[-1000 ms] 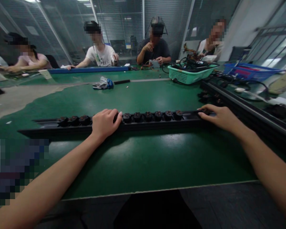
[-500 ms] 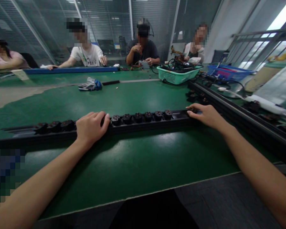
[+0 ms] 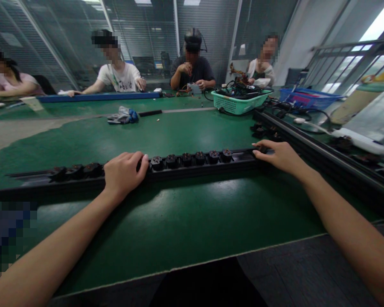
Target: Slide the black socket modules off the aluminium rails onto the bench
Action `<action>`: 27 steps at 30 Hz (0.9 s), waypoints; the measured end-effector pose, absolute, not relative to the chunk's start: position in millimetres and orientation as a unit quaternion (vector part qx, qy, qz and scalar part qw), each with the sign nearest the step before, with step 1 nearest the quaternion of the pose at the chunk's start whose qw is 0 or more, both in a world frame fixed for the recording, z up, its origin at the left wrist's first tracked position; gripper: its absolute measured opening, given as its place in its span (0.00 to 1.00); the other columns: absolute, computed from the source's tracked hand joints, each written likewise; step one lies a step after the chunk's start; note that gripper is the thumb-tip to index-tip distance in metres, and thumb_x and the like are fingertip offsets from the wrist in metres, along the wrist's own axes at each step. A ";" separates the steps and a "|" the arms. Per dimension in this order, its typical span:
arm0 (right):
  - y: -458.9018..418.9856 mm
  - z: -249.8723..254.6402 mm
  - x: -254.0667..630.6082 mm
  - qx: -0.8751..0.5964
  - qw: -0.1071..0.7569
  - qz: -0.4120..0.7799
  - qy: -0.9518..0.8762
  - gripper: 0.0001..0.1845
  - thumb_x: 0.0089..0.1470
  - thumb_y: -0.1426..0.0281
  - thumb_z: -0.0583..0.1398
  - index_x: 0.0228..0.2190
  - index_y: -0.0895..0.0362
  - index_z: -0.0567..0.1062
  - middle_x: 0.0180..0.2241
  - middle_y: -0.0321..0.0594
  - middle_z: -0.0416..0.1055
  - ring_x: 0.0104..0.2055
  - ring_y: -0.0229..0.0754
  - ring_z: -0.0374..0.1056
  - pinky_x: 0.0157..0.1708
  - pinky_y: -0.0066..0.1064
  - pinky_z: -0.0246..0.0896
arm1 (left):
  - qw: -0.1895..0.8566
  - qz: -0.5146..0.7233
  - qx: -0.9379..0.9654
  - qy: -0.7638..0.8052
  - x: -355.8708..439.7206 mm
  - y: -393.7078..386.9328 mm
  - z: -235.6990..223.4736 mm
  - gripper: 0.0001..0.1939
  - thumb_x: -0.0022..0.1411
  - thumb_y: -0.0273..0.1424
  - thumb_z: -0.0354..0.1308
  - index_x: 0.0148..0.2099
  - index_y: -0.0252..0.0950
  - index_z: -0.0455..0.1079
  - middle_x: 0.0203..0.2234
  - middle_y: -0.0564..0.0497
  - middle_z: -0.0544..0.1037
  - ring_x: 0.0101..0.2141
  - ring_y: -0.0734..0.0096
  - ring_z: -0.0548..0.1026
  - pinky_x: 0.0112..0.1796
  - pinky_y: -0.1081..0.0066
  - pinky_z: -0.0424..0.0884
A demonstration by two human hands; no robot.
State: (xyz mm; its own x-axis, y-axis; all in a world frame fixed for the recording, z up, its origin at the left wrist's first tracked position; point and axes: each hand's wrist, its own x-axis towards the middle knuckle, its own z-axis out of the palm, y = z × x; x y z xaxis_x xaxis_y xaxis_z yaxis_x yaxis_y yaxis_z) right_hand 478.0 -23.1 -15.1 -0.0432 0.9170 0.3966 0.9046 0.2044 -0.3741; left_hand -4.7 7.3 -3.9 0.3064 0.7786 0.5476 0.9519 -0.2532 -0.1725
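A long black metal channel (image 3: 192,171), looking like a power strip housing, lies across the table in front of me. Several round black socket modules (image 3: 186,159) sit in a row inside it, with copper-coloured contacts on top. My left hand (image 3: 124,172) wraps over the channel left of its middle, thumb on the near side, and hides part of the row. At the channel's right end, my right hand (image 3: 273,153) pinches a dark piece (image 3: 261,149) between thumb and fingers; it resembles another socket module, though the fingers partly cover it.
Another long black rail (image 3: 307,136) runs along the right side, with loose black modules (image 3: 259,130) beside it. Farther back stand a green basket (image 3: 240,104) of cables and a blue basket (image 3: 310,100). Gloves (image 3: 123,115) lie mid-table. Several people sit across the table.
The view has tilted up slightly, so everything appears a little lower. Both hands keep their places at the channel, and the row of modules looks the same.
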 end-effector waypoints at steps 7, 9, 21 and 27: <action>-23.1 -14.2 482.3 -0.635 0.271 0.006 -0.724 0.22 0.55 0.51 0.60 0.41 0.53 0.80 0.38 0.44 0.81 0.40 0.53 0.76 0.45 0.43 0.68 | 0.233 -0.181 -0.770 -0.566 -3.9 6.3 -3.6 0.26 0.74 0.45 0.39 0.36 0.38 0.73 0.31 0.44 0.79 0.35 0.59 0.75 0.30 0.65 0.54; -22.5 -14.9 483.1 -0.637 0.270 0.003 -0.722 0.22 0.55 0.52 0.60 0.41 0.53 0.81 0.38 0.44 0.81 0.40 0.53 0.76 0.44 0.43 0.68 | 0.233 -0.180 -0.769 -0.568 -4.3 6.6 -3.5 0.26 0.74 0.45 0.39 0.36 0.38 0.73 0.31 0.44 0.79 0.35 0.58 0.75 0.30 0.65 0.55; -21.2 -18.1 487.1 -0.635 0.276 -0.010 -0.721 0.20 0.54 0.53 0.59 0.40 0.53 0.80 0.37 0.45 0.80 0.39 0.52 0.76 0.44 0.43 0.68 | 0.232 -0.182 -0.767 -0.570 -4.6 6.5 -2.9 0.26 0.73 0.46 0.40 0.38 0.38 0.75 0.32 0.44 0.81 0.35 0.58 0.76 0.29 0.65 0.56; -20.8 -17.0 488.9 -0.635 0.262 -0.019 -0.727 0.20 0.55 0.53 0.59 0.39 0.54 0.80 0.37 0.45 0.80 0.40 0.53 0.76 0.44 0.44 0.67 | 0.221 -0.181 -0.769 -0.572 -4.8 7.4 -3.4 0.27 0.73 0.46 0.40 0.39 0.38 0.75 0.33 0.43 0.81 0.36 0.56 0.76 0.30 0.65 0.56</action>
State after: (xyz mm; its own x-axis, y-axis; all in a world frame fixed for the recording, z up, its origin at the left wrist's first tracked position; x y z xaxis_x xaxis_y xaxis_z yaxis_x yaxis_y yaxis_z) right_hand 488.9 -20.8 -17.0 -0.0570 0.9121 0.4060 0.9325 0.1939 -0.3046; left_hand -4.8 7.4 -3.4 0.2791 0.8001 0.5310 0.9599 -0.2469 -0.1324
